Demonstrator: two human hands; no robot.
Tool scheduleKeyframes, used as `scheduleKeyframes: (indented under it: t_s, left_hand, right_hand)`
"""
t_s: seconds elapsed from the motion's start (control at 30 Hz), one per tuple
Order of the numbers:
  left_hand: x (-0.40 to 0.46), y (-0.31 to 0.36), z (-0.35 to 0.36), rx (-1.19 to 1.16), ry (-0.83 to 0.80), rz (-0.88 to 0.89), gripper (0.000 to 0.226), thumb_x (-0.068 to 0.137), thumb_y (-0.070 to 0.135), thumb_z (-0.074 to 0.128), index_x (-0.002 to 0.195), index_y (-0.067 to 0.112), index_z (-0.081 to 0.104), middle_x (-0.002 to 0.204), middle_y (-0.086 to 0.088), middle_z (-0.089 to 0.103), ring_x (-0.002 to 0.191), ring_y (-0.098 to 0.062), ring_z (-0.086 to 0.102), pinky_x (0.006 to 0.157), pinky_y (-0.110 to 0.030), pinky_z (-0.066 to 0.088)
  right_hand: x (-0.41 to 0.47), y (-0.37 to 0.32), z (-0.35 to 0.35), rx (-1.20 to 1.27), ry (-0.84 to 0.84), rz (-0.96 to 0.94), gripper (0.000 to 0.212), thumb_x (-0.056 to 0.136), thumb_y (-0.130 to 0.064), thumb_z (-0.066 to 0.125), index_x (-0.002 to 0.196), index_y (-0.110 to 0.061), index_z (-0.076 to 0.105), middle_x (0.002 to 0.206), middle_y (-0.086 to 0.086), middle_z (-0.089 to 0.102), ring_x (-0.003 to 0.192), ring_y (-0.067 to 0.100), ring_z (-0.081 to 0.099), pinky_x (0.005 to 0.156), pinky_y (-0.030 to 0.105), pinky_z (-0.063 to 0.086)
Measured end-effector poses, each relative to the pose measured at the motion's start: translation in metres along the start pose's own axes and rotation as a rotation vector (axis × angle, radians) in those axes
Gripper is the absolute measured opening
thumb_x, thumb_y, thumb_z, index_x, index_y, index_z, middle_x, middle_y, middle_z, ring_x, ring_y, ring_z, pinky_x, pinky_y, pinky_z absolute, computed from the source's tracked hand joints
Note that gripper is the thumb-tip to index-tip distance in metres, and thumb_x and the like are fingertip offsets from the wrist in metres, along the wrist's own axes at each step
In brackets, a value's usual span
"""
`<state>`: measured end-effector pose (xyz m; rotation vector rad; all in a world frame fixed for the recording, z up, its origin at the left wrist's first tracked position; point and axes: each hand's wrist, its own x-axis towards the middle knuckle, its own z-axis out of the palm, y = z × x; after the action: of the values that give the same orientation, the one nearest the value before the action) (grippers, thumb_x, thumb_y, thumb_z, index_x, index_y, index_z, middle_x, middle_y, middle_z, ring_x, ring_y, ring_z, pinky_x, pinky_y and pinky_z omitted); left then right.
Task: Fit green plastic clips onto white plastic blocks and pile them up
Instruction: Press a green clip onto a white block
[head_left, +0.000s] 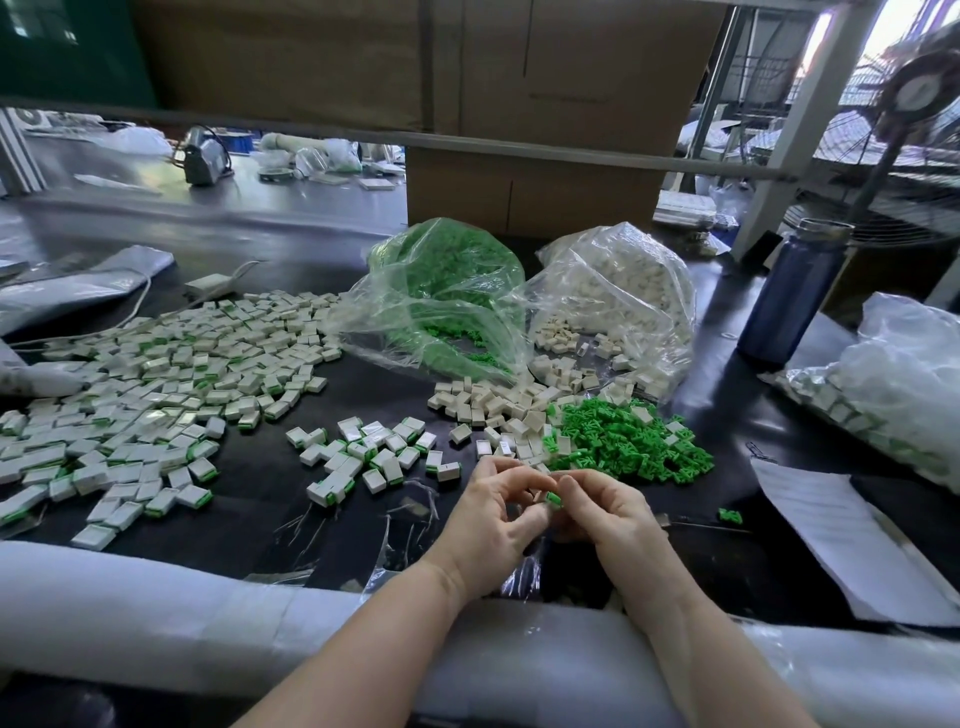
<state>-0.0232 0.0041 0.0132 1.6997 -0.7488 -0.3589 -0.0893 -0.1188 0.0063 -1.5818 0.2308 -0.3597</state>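
Dark surface (260, 499) holds many fitted white-and-green blocks (156, 384); our hands (550, 506) together pinch, seemingly, another small green plastic clip (554, 499); heaps remain.

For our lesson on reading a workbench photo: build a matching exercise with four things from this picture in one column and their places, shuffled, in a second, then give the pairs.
Things
1. Bottle
2. Loose green clips
3. Finished blocks
4. Paper sheet

Places
A. Spread over the left of the table
B. Near right edge, flat on the table
C. Standing far right, behind the bags
D. Heaped just beyond the right hand

Pairs: 1-C, 2-D, 3-A, 4-B
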Motion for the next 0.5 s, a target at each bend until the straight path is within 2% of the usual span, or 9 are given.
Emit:
scheduleKeyframes:
  t_s: [0.07,0.2,0.33,0.43,0.5]
  left_hand:
    - [-0.0008,0.0005,0.0003,-0.007,-0.031,-0.001,0.014,0.087,0.003,0.059,0.095,0.013,0.065,0.116,-0.011,0.04,0.102,-0.022,0.054,0.096,-0.033,0.047]
    - [-0.001,-0.0006,0.002,0.008,-0.062,0.019,0.011,0.087,0.004,0.06,0.092,0.013,0.065,0.117,-0.009,0.038,0.109,-0.025,0.051,0.096,-0.036,0.048]
    - [-0.0004,-0.0031,0.003,0.064,-0.083,0.042,0.013,0.087,0.001,0.057,0.096,0.007,0.065,0.115,-0.006,0.038,0.11,-0.014,0.047,0.097,-0.025,0.045]
    - [0.0004,-0.0033,0.0034,0.091,-0.088,0.047,0.014,0.086,0.001,0.056,0.094,0.007,0.064,0.114,-0.004,0.038,0.108,-0.011,0.047,0.098,-0.028,0.045]
    - [0.0006,-0.0035,0.0033,0.113,-0.097,0.058,0.014,0.086,0.001,0.055,0.092,0.011,0.063,0.114,-0.003,0.038,0.105,-0.007,0.046,0.097,-0.023,0.044]
  right_hand:
    - [-0.0004,-0.0002,0.0002,-0.002,-0.082,0.007,0.033,0.083,-0.032,0.054,0.09,-0.004,0.07,0.075,0.015,0.066,0.071,0.019,0.06,0.064,0.027,0.05]
    - [0.0005,0.0003,-0.0029,-0.014,-0.125,0.021,0.034,0.077,-0.036,0.059,0.08,-0.005,0.073,0.067,0.011,0.065,0.062,0.016,0.058,0.056,0.02,0.046]
    - [0.0008,0.0014,-0.0042,-0.02,-0.118,0.02,0.038,0.074,-0.034,0.061,0.082,0.003,0.071,0.06,0.008,0.056,0.055,0.011,0.047,0.051,0.018,0.039]
    - [0.0003,0.0015,-0.0043,-0.083,-0.097,-0.001,0.04,0.075,-0.034,0.059,0.079,0.005,0.068,0.059,0.012,0.05,0.054,0.013,0.043,0.051,0.022,0.034]
    - [-0.0001,0.0015,-0.0043,-0.109,-0.095,-0.001,0.034,0.08,-0.028,0.059,0.078,0.004,0.068,0.06,0.014,0.049,0.055,0.015,0.042,0.051,0.023,0.033]
